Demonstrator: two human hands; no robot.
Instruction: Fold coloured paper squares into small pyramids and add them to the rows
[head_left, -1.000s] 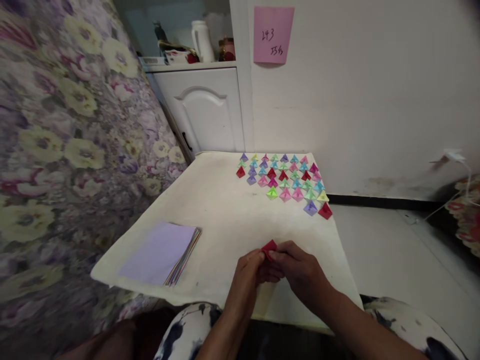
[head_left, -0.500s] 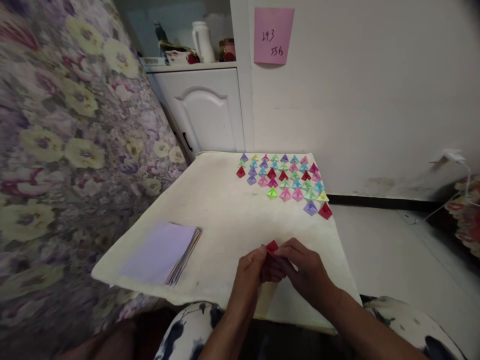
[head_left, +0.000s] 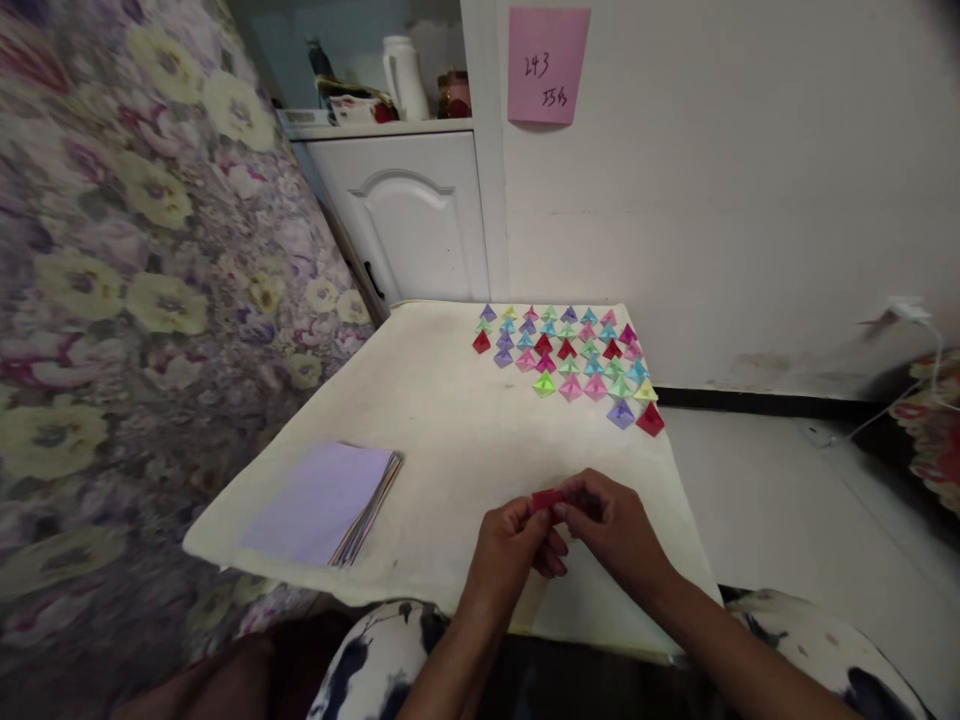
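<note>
A small piece of folded red paper [head_left: 547, 499] is pinched between my two hands above the near part of the table. My left hand [head_left: 511, 545] grips its left side, with the thumb on the near face and the other fingers curled behind. On its right side, the thumb and forefinger of my right hand [head_left: 606, 520] are closed on the paper. Beyond my hands, several small folded paper shapes [head_left: 570, 386] in many colours stand in rows at the far right of the table. Parts of the red paper are hidden by my fingers.
A stack of coloured paper sheets [head_left: 319, 505], lilac on top, lies at the table's left. The cream-covered table [head_left: 442, 400] meets a white cabinet [head_left: 409, 220] and wall. A floral curtain [head_left: 150, 300] hangs along the left side. A pink note [head_left: 547, 65] is on the wall.
The red paper has turned from a pointed, diamond-like outline to a flat strip shape. Both hands have shifted their grip on it, and the left thumb has moved lower.
</note>
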